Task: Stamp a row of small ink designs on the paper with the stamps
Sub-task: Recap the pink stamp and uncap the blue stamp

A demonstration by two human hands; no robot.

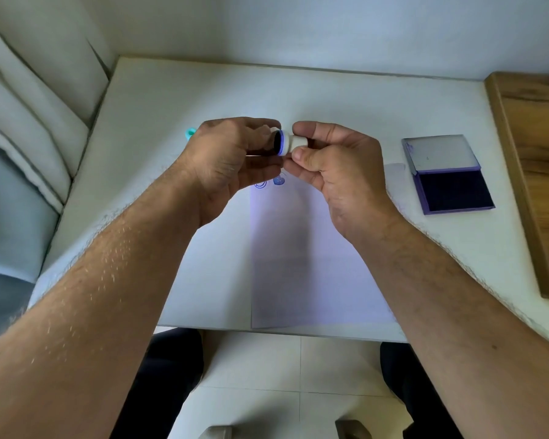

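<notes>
White stamp [293, 143] sideways between both hands, inked face leftward.

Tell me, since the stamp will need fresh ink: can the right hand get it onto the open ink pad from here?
Probably yes. The ink pad lies open, lid back, on the table to the right of the right hand, with nothing between; the left hand must release the stamp first.

Soft daylight – wide-angle bowing at edges

Both forearms raised and converging, left hand [227, 153] fingers curled; right hand [327, 160] pinching, thumb forward
</notes>
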